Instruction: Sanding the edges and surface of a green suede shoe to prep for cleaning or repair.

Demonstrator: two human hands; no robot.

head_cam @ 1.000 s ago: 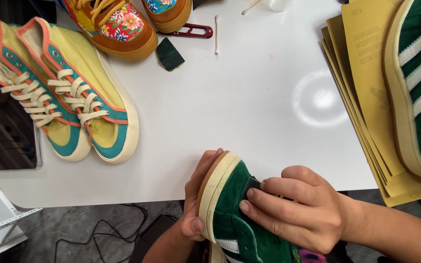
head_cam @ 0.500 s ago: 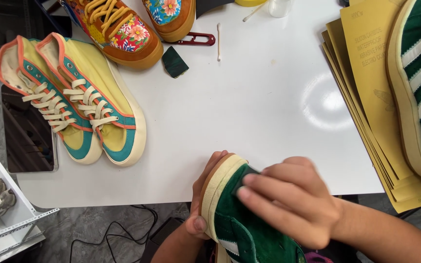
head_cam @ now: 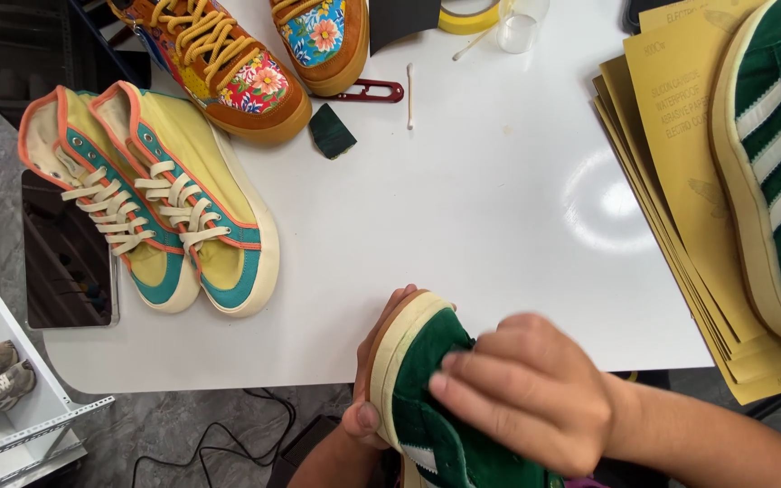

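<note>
Green suede covers the sneaker [head_cam: 436, 398] held at the near edge of the white surface [head_cam: 463, 226], its cream sole turned toward the left and its toe pointing away from the person. The left hand [head_cam: 372, 380] cups the sole from the outside, fingers curled along the rubber and thumb low by the heel side. The right hand [head_cam: 526, 398] lies over the upper with fingers pressed together flat on the suede; whether anything sits under them I cannot tell. Just beyond, the surface is bare and glossy. Farther left lies a pair of yellow high-tops [head_cam: 174, 208] with teal and orange trim and cream laces. Behind those sit two orange shoes with floral panels [head_cam: 255, 72], a dark green scrap [head_cam: 330, 131] and a cotton swab [head_cam: 409, 95] near them. On the right, a second green sneaker [head_cam: 770, 154] with white stripes rests on a stack of yellow sandpaper sheets [head_cam: 680, 181].
</note>
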